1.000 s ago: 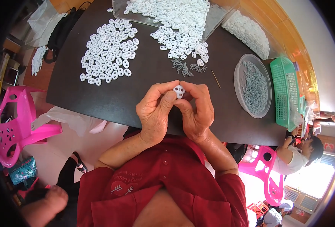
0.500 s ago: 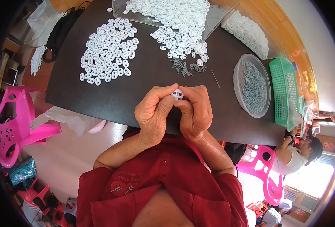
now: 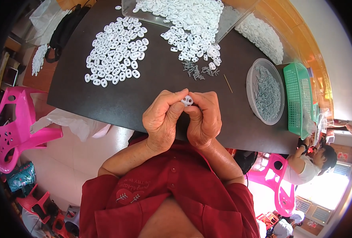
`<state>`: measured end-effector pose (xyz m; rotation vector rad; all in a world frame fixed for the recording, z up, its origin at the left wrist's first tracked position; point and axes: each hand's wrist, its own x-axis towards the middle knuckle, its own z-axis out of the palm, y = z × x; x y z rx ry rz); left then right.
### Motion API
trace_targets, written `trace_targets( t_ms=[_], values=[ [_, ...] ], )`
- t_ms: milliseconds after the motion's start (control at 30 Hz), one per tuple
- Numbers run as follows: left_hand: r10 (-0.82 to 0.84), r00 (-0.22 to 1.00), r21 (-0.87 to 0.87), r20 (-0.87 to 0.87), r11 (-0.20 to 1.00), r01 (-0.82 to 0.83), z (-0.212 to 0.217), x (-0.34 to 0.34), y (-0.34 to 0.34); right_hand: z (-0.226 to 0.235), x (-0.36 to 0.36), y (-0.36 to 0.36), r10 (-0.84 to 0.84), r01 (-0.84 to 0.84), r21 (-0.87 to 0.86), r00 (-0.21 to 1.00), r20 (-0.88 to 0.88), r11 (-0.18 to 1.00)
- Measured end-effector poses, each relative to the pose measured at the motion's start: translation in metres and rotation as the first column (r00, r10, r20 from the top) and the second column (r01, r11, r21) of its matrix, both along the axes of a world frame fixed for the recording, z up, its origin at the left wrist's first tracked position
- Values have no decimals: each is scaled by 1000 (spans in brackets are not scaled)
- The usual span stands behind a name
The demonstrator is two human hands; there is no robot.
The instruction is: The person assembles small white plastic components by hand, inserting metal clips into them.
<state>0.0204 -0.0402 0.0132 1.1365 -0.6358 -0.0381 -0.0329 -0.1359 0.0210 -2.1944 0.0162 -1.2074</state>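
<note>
At frame centre, the left hand and right hand are pinching a small white plastic piece between closed fingertips, possibly pressing something in, above the dark table, below scattered metal pins.

One head-worn fisheye looks steeply down, close over the hands at frame centre; the table fills the upper frame.

A small assembly workshop: a dark table carries heaps of identical white plastic pieces, a round tub of small metal parts and a green basket (pink plastic chairs stand around), with another worker seated nearby.
</note>
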Motion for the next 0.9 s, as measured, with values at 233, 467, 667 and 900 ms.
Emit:
trace_targets(
  t_ms=[233, 467, 667, 900],
  values=[
    [82, 997, -31, 9, 996, -82, -4, -3, -6, -1, 4, 3, -39, 40, -37, 999, 32, 999],
    [156, 987, 5, 41, 988, -157, -3, -2, -12, -3, 9, 3, -86, 88, -56, 996, 37, 995],
    [135, 988, 49, 77, 989, -139, 6, 0, -12, 4, 8, -5, -64, 66, -44, 997, 47, 997],
    [-189, 919, 19, -345, 978, 208, 10, -1, -3, 20, 1, -17, -43, 43, 28, 999, -24, 999]
  ],
)
